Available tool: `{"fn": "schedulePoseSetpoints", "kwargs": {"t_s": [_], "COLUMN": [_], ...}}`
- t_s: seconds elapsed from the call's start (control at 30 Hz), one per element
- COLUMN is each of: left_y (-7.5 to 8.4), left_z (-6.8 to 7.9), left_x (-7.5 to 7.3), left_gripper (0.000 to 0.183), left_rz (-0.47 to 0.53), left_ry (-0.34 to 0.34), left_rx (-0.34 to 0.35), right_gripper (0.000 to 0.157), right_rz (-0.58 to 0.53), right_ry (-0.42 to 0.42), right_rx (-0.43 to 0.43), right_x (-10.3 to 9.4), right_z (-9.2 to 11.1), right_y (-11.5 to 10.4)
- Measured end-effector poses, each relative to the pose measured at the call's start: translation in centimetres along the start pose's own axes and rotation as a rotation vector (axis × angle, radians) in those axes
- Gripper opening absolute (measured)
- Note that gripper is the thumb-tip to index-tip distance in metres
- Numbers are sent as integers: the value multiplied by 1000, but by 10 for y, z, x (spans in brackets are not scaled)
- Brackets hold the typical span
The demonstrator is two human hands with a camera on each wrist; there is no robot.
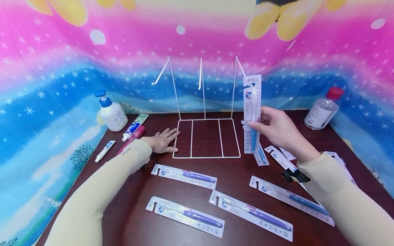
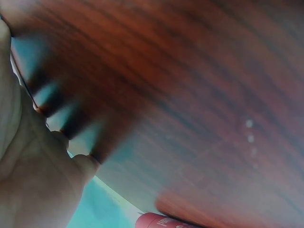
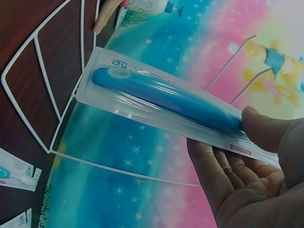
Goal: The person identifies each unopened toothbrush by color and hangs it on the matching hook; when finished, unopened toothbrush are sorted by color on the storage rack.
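My right hand (image 1: pixel 278 128) pinches a packaged blue toothbrush (image 1: pixel 253 106) between thumb and fingers. The pack stands upright, its hanging slot on top, close to the rack's right hook. In the right wrist view the blue handle (image 3: pixel 166 97) shows through clear plastic, with the thumb on the pack's front. A white wire rack (image 1: pixel 209 157) with three upright hooked arms stands at the back of the table. My left hand (image 1: pixel 163 140) lies with spread fingers at the left side of the rack's base. Its palm faces down in the left wrist view.
Several packaged toothbrushes lie on the table, including purple ones (image 1: pixel 187 217) in front and a blue one (image 1: pixel 292 200) at right. Left of the rack are a pump bottle (image 1: pixel 113 116), a small tube (image 1: pixel 105 151) and other tubes. A red-capped bottle (image 1: pixel 323 109) stands back right.
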State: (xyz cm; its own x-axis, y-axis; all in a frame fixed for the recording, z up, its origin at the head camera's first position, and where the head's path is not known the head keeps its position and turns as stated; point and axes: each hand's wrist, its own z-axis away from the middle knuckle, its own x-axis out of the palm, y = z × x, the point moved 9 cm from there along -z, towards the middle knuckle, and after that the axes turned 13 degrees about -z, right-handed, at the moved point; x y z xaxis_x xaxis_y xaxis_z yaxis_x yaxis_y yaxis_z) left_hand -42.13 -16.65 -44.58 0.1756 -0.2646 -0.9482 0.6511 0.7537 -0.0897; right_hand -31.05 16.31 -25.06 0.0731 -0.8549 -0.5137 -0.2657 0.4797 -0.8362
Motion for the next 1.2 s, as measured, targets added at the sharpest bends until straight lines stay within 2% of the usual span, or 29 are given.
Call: {"fn": "schedulePoseSetpoints", "kwargs": {"t_s": [0.17, 0.27, 0.37, 0.5, 0.57, 0.7, 0.93, 1.2], "left_y": [4, 3, 2, 2, 3, 5, 5, -3], "left_z": [4, 3, 3, 4, 4, 5, 3, 0], "left_x": [-6, -4, 0, 0, -1, -3, -3, 6], "left_gripper": [82, 83, 83, 83, 83, 82, 84, 87], "left_rz": [-5, 9, 6, 0, 11, -3, 25, 11], "left_ry": [6, 11, -11, -28, -14, -15, -3, -37], "left_rx": [2, 10, 3, -10, -3, 1, 6, -25], "right_gripper": [49, 48, 47, 49, 51, 53, 55, 51], "right_rz": [10, 23, 25, -16, -35, -56, -75, -82], "right_ry": [1, -4, -8, -8, -2, 20, 35, 17], "right_rx": [4, 14, 28, 54, 67, 93, 135, 156], "right_x": [2, 5, 7, 7, 6, 2, 3, 9], "right_z": [-23, -44, -68, -99, -113, -135, -153, -161], "right_y": [12, 19, 25, 36, 42, 50, 56, 52]}}
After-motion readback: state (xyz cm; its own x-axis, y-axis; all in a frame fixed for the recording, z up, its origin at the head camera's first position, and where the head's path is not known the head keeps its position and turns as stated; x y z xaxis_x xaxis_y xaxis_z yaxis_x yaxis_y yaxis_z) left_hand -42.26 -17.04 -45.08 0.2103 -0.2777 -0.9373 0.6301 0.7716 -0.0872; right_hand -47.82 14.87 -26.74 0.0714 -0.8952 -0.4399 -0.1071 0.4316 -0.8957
